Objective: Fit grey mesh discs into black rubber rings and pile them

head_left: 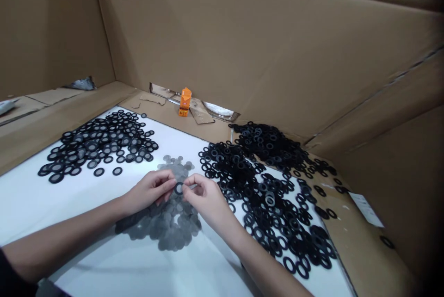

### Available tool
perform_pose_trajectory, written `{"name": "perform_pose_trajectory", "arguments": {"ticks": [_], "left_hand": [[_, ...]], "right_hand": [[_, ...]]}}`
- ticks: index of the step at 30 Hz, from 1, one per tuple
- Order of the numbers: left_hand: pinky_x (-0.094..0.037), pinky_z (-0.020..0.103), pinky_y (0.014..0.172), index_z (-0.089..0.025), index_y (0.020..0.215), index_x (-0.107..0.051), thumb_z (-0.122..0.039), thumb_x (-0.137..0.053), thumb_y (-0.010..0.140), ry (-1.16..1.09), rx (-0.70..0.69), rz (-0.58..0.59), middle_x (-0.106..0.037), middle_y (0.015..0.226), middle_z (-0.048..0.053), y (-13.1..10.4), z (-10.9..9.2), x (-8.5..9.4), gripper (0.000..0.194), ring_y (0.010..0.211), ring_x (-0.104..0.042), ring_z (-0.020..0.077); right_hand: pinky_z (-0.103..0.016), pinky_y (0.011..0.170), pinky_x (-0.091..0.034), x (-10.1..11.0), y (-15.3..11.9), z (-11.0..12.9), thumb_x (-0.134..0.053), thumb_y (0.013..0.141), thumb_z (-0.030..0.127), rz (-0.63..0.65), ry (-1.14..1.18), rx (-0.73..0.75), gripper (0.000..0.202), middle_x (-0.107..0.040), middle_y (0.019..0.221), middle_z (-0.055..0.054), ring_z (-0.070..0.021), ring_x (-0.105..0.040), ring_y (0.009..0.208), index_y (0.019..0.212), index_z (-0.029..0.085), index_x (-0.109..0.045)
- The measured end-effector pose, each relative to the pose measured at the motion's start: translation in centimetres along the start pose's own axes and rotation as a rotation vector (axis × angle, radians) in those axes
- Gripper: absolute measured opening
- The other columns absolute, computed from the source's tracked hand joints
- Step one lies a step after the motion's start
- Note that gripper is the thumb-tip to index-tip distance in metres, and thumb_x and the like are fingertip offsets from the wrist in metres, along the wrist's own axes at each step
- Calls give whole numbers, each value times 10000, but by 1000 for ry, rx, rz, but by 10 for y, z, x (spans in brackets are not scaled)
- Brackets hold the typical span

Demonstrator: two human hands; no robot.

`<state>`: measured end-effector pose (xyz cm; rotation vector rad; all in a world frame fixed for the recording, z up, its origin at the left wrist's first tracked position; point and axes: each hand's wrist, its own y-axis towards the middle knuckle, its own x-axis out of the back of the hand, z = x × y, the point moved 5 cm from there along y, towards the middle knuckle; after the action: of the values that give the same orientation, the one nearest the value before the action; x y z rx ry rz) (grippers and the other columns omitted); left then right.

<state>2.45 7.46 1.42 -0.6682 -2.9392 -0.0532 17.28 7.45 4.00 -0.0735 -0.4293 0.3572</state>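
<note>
A small black ring (179, 189) is pinched between my two hands above the white board. The thumb and fingertips of my left hand (152, 189) close on its left edge. On its right edge, my right hand (203, 194) pinches with thumb and forefinger. Whether a disc sits inside the ring cannot be made out. Below and around the hands lies a pile of thin grey discs (173, 232), partly hidden by them. Loose black rings (270, 200) with open centres heap up to the right. Farther left spreads a pile of black rings with grey centres (100, 142).
Tall cardboard walls (215, 42) surround the white board (31, 200). An orange carton (185, 101) stands at the back on a cardboard ledge. A white paper label (366, 209) lies at the right, with stray rings near it.
</note>
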Motion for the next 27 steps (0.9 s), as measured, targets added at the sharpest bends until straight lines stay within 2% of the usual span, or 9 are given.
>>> {"name": "perform_pose_trajectory", "arguments": {"ticks": [5, 8, 12, 16, 19, 27], "left_hand": [[-314, 195, 430, -167, 686, -477, -458, -471, 898, -8, 26, -1, -503, 524, -47, -4, -6, -3, 360, 417, -423, 75], [-306, 197, 414, -169, 694, -485, -465, -476, 894, -44, 41, -13, -492, 495, -55, -5, -8, -5, 356, 389, -416, 75], [-303, 196, 413, -169, 691, -487, -463, -479, 892, -55, 18, -111, -437, 441, -71, -7, -8, -4, 356, 376, -394, 74], [-300, 193, 415, -168, 742, -514, -442, -482, 897, -56, 18, -125, -436, 461, -70, -9, -4, -6, 317, 396, -397, 74], [-313, 195, 429, -176, 797, -515, -420, -501, 894, -62, 13, -89, -463, 510, -63, -11, -2, -10, 263, 433, -421, 81], [-308, 213, 455, -177, 761, -489, -349, -442, 931, 161, -112, -66, -472, 518, -51, -12, -6, -9, 247, 456, -423, 87]], "right_hand": [[-217, 499, -358, -2, -1, 0, -588, 793, 306, -1, 69, -8, 120, -598, 601, 17, -118, -521, 526, 786, 186, -599], [-229, 563, -413, -6, 1, 2, -587, 804, 351, 37, 268, -1, 182, -610, 667, 9, -124, -581, 576, 756, 176, -600], [-239, 575, -433, -11, 3, 2, -638, 757, 433, 77, 475, -61, 270, -616, 703, 7, -122, -602, 568, 743, 164, -618], [-229, 556, -423, -11, 4, -2, -740, 662, 397, 44, 491, -64, 270, -630, 678, 13, -117, -586, 558, 751, 162, -640], [-229, 555, -414, -11, 4, -5, -716, 695, 383, 32, 468, -57, 241, -631, 641, 10, -117, -572, 559, 755, 156, -657], [-229, 571, -382, -13, 3, -3, -675, 740, 359, 178, 449, -80, 218, -629, 620, 3, -113, -547, 559, 711, 144, -660]]}}
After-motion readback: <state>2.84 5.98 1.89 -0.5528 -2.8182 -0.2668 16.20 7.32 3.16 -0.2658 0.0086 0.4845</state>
